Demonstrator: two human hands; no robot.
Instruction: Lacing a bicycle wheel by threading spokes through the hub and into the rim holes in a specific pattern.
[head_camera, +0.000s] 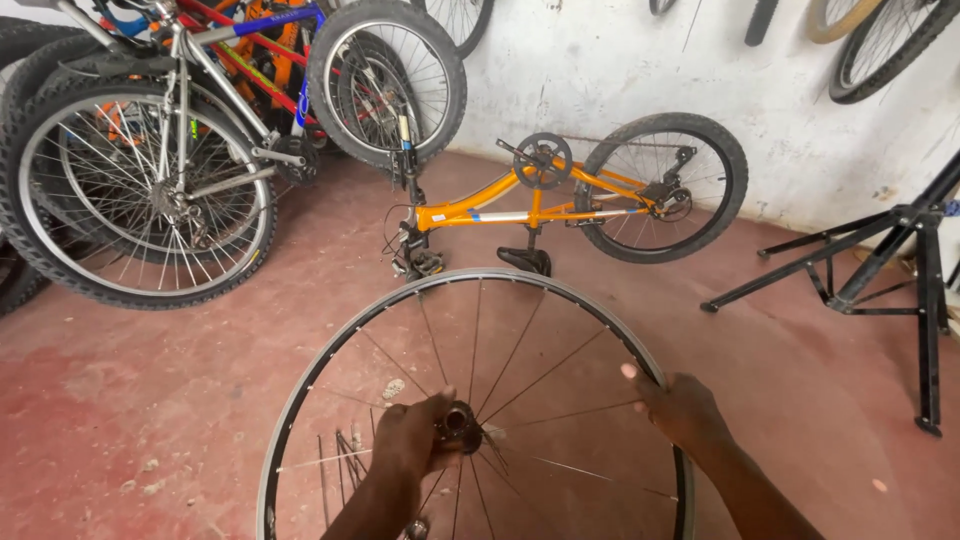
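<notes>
Nearest you is the bare silver spoked bicycle wheel rim (345, 335), with no tyre on it, held upright over the red concrete floor (150, 400). Your left hand (412, 440) is closed around the metal hub (460, 425) at its centre; your right hand (680, 408) grips the rim's right edge, thumb up over the rim.

As far as the wheel shows, the tyre is off and many spokes are fitted, though a few loose thin spokes (345, 455) lie on the floor behind its lower left, so lacing looks unfinished, by my reading.

Left of the wheel, well apart, stand leaning bicycles with black tyres (140, 190), and bare floor lies between. Straight beyond the wheel, near its top edge, an orange child's bicycle (540, 200) rests upside down, which is the tightest side. Right of the wheel, a black folding repair stand (890, 260) leaves open floor.
</notes>
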